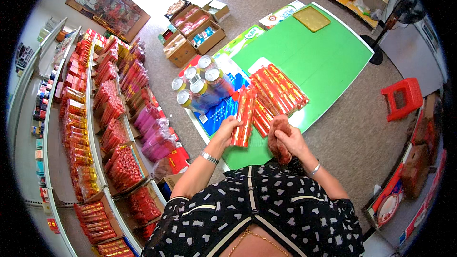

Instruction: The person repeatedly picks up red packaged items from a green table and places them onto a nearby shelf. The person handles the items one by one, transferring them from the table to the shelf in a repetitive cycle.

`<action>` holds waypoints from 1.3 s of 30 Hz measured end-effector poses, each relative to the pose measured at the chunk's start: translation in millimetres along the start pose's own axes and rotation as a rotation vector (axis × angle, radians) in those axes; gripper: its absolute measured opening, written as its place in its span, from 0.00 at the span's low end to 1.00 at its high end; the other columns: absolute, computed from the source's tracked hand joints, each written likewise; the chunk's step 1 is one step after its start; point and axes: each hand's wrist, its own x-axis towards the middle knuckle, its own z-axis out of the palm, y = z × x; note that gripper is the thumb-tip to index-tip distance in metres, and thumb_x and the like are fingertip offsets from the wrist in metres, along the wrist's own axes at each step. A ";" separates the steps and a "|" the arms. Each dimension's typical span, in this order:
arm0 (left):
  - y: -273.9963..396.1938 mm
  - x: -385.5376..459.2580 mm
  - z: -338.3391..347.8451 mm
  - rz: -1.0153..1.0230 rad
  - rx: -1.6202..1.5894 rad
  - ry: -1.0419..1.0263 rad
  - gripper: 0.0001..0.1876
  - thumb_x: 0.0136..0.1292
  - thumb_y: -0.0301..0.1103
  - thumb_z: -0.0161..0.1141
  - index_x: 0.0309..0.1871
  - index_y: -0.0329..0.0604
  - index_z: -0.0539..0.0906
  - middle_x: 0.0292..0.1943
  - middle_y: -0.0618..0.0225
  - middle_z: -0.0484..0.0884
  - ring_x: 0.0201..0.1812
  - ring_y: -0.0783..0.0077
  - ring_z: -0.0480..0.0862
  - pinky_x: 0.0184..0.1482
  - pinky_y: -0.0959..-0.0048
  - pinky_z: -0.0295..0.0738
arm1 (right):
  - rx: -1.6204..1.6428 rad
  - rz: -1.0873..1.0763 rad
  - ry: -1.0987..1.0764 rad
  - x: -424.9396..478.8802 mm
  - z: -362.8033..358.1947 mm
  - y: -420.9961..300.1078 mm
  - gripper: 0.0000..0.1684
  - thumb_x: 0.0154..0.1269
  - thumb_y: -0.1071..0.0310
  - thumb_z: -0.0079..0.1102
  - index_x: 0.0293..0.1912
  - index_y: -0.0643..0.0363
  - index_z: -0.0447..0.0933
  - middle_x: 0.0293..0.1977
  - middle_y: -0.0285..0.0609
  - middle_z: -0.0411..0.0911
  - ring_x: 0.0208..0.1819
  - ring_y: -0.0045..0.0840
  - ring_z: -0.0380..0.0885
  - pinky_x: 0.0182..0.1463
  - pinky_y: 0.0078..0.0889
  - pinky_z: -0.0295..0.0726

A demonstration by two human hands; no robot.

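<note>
My left hand (pixel 227 131) grips a plastic-wrapped pack of red sticks with gold marks (pixel 244 119), tilted over the near left part of the green tabletop (pixel 303 64). A crumpled reddish-brown cloth (pixel 278 142) is bunched in my right hand (pixel 292 142), at the table's near edge. Just beyond both hands lie several more red wrapped packs (pixel 280 91), side by side and partly overlapping. To their left stand several drink cans (pixel 198 87) bundled in clear film, on a blue printed carton sheet (pixel 217 116).
Shelves of red packets (pixel 114 107) curve along the left. Open cardboard boxes (pixel 207 37) stand on the floor beyond the table. A yellow tray (pixel 311 18) lies at its far end. A red plastic stool (pixel 403 98) and a black pedestal fan (pixel 376 48) are on the right.
</note>
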 end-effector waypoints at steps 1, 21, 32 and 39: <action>-2.9 -12.1 -2.4 0.010 0.010 0.003 0.19 0.60 0.26 0.53 0.53 0.29 0.68 0.43 0.49 0.79 0.41 0.51 0.83 0.41 0.56 0.83 | 0.032 -0.051 -0.024 5.2 3.1 -7.5 0.14 0.63 0.68 0.56 0.46 0.65 0.74 0.39 0.36 0.78 0.41 0.18 0.75 0.47 0.24 0.75; -11.8 -143.8 -8.7 0.197 -0.135 0.036 0.23 0.65 0.42 0.55 0.59 0.43 0.64 0.43 0.58 0.78 0.37 0.62 0.84 0.36 0.62 0.85 | 0.059 -0.255 -0.109 131.6 132.0 3.4 0.09 0.61 0.73 0.51 0.42 0.63 0.74 0.36 0.40 0.77 0.39 0.25 0.76 0.43 0.29 0.76; -21.3 -158.4 -42.3 0.714 0.288 0.549 0.32 0.63 0.38 0.60 0.62 0.35 0.56 0.50 0.58 0.72 0.53 0.70 0.72 0.57 0.71 0.68 | 0.606 0.032 -0.429 48.7 221.1 -2.6 0.30 0.69 0.58 0.49 0.65 0.58 0.56 0.58 0.43 0.66 0.58 0.25 0.67 0.61 0.29 0.67; -32.3 -199.2 -78.9 0.934 0.435 0.937 0.14 0.64 0.33 0.57 0.48 0.34 0.75 0.43 0.67 0.78 0.42 0.78 0.76 0.47 0.76 0.72 | 0.415 0.185 -0.678 14.9 274.5 -0.1 0.32 0.64 0.68 0.54 0.65 0.62 0.56 0.56 0.46 0.67 0.58 0.26 0.67 0.61 0.29 0.66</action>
